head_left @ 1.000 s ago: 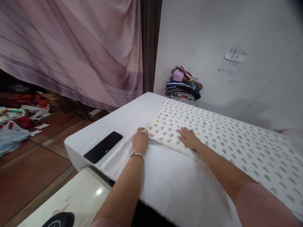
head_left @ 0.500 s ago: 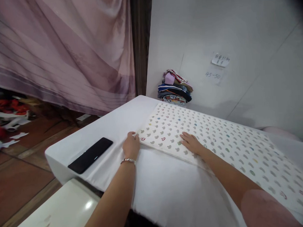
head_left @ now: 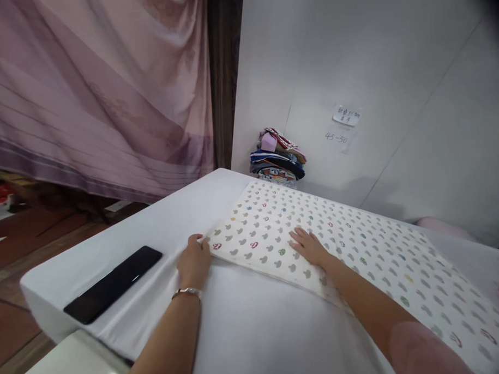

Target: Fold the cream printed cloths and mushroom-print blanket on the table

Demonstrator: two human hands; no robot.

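Observation:
A white cloth (head_left: 271,224) printed with small grey, red, blue, green and yellow mushroom-like shapes lies spread over the white-covered table (head_left: 246,318). At its near left corner, my left hand (head_left: 195,260), with a bracelet on the wrist, has its fingers closed on the edge. The fingertips there are partly hidden. My right hand (head_left: 311,246) rests palm down on top of the cloth, fingers stretched out, a short way in from the near edge. A black phone-like slab (head_left: 114,284) lies left of my left hand.
Behind the table's far edge rises a stack of folded fabrics (head_left: 278,158) against the grey wall (head_left: 393,84), which carries paper notes (head_left: 341,128). A pink curtain (head_left: 107,94) hangs at the left. A pale glossy surface (head_left: 71,365) sits at the lower left.
The view has turned slightly, so the table and cloth appear lower and further left. My left hand stays at the cloth's corner; my right hand has slid a little across the cloth, away from the green print.

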